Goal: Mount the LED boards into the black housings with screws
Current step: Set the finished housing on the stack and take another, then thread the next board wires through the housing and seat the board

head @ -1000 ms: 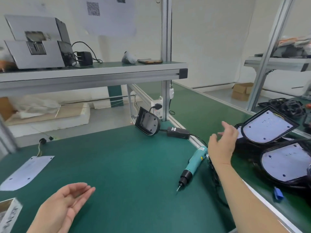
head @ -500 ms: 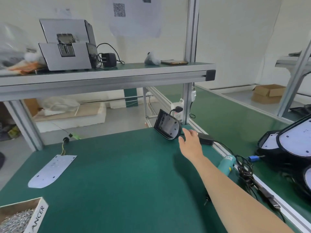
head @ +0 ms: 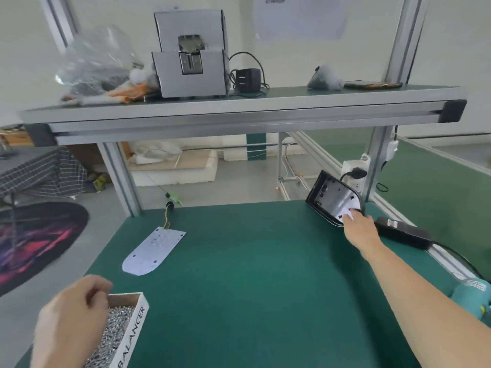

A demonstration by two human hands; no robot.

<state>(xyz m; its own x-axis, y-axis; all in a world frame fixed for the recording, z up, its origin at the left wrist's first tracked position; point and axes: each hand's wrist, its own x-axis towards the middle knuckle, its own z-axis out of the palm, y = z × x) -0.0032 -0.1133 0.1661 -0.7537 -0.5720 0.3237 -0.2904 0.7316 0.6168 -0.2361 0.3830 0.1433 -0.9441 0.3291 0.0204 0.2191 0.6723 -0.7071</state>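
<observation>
A black housing leans tilted at the far right of the green bench, its open face toward me. My right hand reaches out and grips its lower rim, fingers curled over the edge. A white LED board with a yellow wire lies flat at the left middle of the bench. My left hand hovers with curled fingers over a cardboard box of screws at the near left; whether it pinches a screw is hidden.
A black power adapter lies just right of the housing. The teal electric screwdriver shows at the right edge. An overhead shelf carries a grey machine, a charger and bags. Aluminium posts stand at the back corners.
The view swung left. My right hand went from near the finished housings to the leaning housing and took hold of its rim. My left hand moved over the screw box and curled.
</observation>
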